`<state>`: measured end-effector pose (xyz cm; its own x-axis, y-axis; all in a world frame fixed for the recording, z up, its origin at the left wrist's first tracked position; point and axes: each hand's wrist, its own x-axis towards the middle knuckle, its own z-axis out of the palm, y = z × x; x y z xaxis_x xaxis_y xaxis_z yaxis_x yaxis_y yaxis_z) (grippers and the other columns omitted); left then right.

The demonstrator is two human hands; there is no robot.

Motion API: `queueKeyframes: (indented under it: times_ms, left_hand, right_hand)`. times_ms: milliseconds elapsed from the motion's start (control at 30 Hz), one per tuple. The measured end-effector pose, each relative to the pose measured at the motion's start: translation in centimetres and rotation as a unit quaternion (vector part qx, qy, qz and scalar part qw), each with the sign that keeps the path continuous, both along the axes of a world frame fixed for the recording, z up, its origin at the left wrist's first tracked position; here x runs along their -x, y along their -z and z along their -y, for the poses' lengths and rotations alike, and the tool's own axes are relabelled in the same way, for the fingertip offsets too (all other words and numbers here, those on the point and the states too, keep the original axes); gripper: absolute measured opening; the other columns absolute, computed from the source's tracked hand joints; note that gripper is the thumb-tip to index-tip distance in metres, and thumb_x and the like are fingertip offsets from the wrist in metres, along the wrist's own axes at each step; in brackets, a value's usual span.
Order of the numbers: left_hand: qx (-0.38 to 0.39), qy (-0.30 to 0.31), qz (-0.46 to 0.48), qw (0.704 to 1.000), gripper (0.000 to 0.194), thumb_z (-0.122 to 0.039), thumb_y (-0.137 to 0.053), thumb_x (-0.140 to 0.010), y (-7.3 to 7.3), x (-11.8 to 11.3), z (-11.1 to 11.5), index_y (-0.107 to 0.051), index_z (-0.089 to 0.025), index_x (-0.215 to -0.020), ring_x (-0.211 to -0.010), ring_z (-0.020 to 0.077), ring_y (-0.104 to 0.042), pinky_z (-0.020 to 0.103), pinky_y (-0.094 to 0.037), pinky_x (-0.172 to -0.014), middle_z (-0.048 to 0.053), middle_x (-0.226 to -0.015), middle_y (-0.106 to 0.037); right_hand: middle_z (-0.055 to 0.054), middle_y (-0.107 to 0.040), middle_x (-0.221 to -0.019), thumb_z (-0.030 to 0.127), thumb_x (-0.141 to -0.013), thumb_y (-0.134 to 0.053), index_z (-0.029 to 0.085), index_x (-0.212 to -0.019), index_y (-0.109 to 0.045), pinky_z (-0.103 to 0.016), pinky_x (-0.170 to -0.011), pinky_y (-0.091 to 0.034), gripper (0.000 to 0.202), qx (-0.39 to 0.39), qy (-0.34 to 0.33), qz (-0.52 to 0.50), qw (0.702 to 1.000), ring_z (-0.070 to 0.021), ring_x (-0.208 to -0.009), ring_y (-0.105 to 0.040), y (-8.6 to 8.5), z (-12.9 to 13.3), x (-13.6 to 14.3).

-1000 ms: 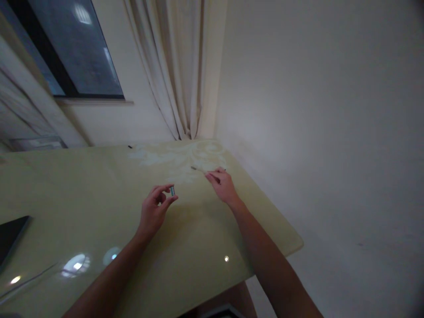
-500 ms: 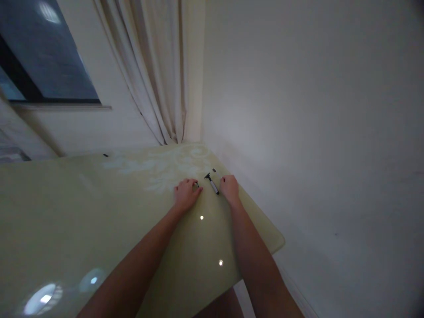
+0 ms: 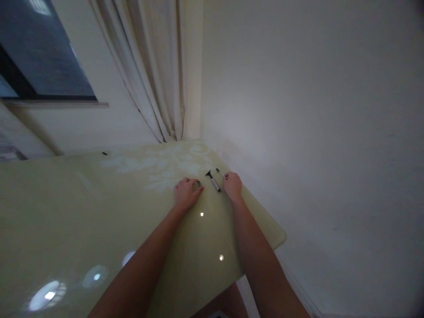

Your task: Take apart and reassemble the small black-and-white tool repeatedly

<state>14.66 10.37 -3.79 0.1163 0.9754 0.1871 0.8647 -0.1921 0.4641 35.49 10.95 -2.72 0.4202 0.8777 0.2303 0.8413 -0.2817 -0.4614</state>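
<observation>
A razor with a black head and a grey and black handle [image 3: 214,181] lies on the pale green table between my hands. To its left, my left hand [image 3: 186,193] rests on the table, its thumb and fingers around a small dark object [image 3: 199,183] too small to identify. On the other side, my right hand [image 3: 232,186] is closed on a thin light stick with a dark tip [image 3: 217,169], which points up and left beyond the razor's handle. Most of the stick is hidden by the fingers.
A small black item [image 3: 104,153] lies near the table's back edge at left. The glossy table [image 3: 82,212] meets a white wall [image 3: 298,132] on the right. A curtain [image 3: 159,70] hangs behind, beside a window [image 3: 56,53].
My right hand has shifted slightly right, and the dark-tipped stick shows more clearly beside the razor. The whole view has moved a little. My left hand keeps its pose.
</observation>
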Motion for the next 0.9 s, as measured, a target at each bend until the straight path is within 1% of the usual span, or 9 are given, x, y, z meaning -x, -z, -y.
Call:
queueKeyframes:
  times_ms: [333, 433, 533, 600, 633, 700, 767, 833, 900]
  left_hand:
    - [0.001, 0.003, -0.009, 1.000, 0.041, -0.053, -0.064, -0.093, -0.1, -0.1, -0.4, -0.076, -0.030, -0.125, -0.121, 0.0321, -0.059, 0.045, -0.042, -0.102, 0.012, -0.126, -0.069]
    - [-0.003, 0.005, -0.011, 1.000, 0.042, -0.053, -0.064, -0.093, 0.0, -0.1, -0.5, -0.075, -0.030, -0.127, -0.122, 0.0322, -0.059, 0.045, -0.041, -0.103, 0.012, -0.127, -0.068]
    - [-0.006, 0.003, -0.013, 1.000, 0.049, -0.055, -0.064, -0.093, 0.2, -0.1, -0.6, -0.071, -0.027, -0.133, -0.123, 0.0323, -0.059, 0.045, -0.040, -0.104, 0.013, -0.128, -0.068]
    - [-0.007, 0.001, -0.013, 1.000, 0.051, -0.055, -0.064, -0.093, 0.2, 0.0, -0.7, -0.070, -0.026, -0.134, -0.123, 0.0317, -0.059, 0.044, -0.040, -0.104, 0.014, -0.128, -0.069]
    - [-0.008, 0.002, -0.014, 1.000, 0.050, -0.055, -0.063, -0.093, 0.2, 0.0, -0.7, -0.070, -0.025, -0.133, -0.123, 0.0312, -0.059, 0.043, -0.040, -0.104, 0.014, -0.128, -0.069]
    - [-0.011, 0.003, -0.015, 1.000, 0.048, -0.055, -0.063, -0.093, 0.1, 0.0, -0.7, -0.071, -0.026, -0.131, -0.122, 0.0307, -0.059, 0.043, -0.041, -0.103, 0.013, -0.127, -0.069]
    - [-0.017, 0.004, -0.016, 1.000, 0.049, -0.055, -0.064, -0.093, 0.0, 0.0, -0.6, -0.072, -0.026, -0.130, -0.122, 0.0312, -0.059, 0.043, -0.040, -0.104, 0.013, -0.126, -0.069]
    - [-0.028, 0.005, -0.018, 0.999, 0.051, -0.057, -0.065, -0.092, 0.1, -0.1, -0.6, -0.072, -0.026, -0.131, -0.124, 0.0327, -0.057, 0.045, -0.039, -0.105, 0.013, -0.128, -0.068]
    - [-0.042, 0.008, -0.019, 0.999, 0.051, -0.057, -0.066, -0.091, 0.2, -0.2, -0.6, -0.072, -0.027, -0.130, -0.127, 0.0338, -0.055, 0.046, -0.036, -0.108, 0.013, -0.132, -0.067]
  right_hand:
    - [-0.020, -0.076, -0.106, 0.009, -0.093, -0.057, 0.011, -0.102, -0.081, -0.030, -0.080, -0.047, 0.026, -0.013, 0.001, 0.003, 1.000, -0.0254, -0.097, -0.072, 0.3, -0.3, -0.1]
    - [-0.019, -0.075, -0.106, 0.015, -0.094, -0.060, 0.011, -0.102, -0.080, -0.030, -0.079, -0.046, 0.022, -0.020, 0.004, 0.000, 1.000, -0.0255, -0.096, -0.071, 0.3, -0.2, -0.1]
    - [-0.020, -0.073, -0.111, 0.024, -0.095, -0.066, 0.010, -0.110, -0.078, -0.031, -0.082, -0.046, 0.023, -0.038, 0.012, 0.000, 0.999, -0.0274, -0.101, -0.069, -0.2, 0.0, 0.0]
    - [-0.019, -0.072, -0.114, 0.026, -0.096, -0.065, 0.011, -0.114, -0.075, -0.032, -0.085, -0.045, 0.026, -0.061, 0.022, 0.003, 0.998, -0.0274, -0.105, -0.067, -0.8, 0.0, 0.2]
    - [-0.018, -0.071, -0.114, 0.026, -0.097, -0.064, 0.012, -0.113, -0.075, -0.032, -0.085, -0.045, 0.024, -0.075, 0.029, 0.004, 0.997, -0.0269, -0.105, -0.066, -1.0, 0.1, 0.3]
    - [-0.016, -0.072, -0.111, 0.027, -0.100, -0.059, 0.014, -0.109, -0.074, -0.031, -0.082, -0.044, 0.022, -0.103, 0.047, -0.003, 0.994, -0.0254, -0.102, -0.066, -1.5, 0.1, 0.8]
    - [-0.013, -0.074, -0.101, 0.033, -0.103, -0.054, 0.016, -0.106, -0.073, -0.030, -0.075, -0.043, 0.025, -0.108, 0.066, -0.016, 0.992, -0.0245, -0.093, -0.068, -1.7, 0.1, 1.7]
    - [-0.011, -0.075, -0.092, 0.041, -0.105, -0.050, 0.018, -0.105, -0.074, -0.030, -0.068, -0.041, 0.033, -0.084, 0.061, -0.015, 0.994, -0.0241, -0.084, -0.068, -1.6, 0.2, 2.8]
    - [-0.011, -0.076, -0.087, 0.044, -0.107, -0.044, 0.020, -0.101, -0.076, -0.030, -0.066, -0.040, 0.040, -0.049, 0.029, 0.010, 0.998, -0.0234, -0.079, -0.069, -1.3, 0.3, 3.9]
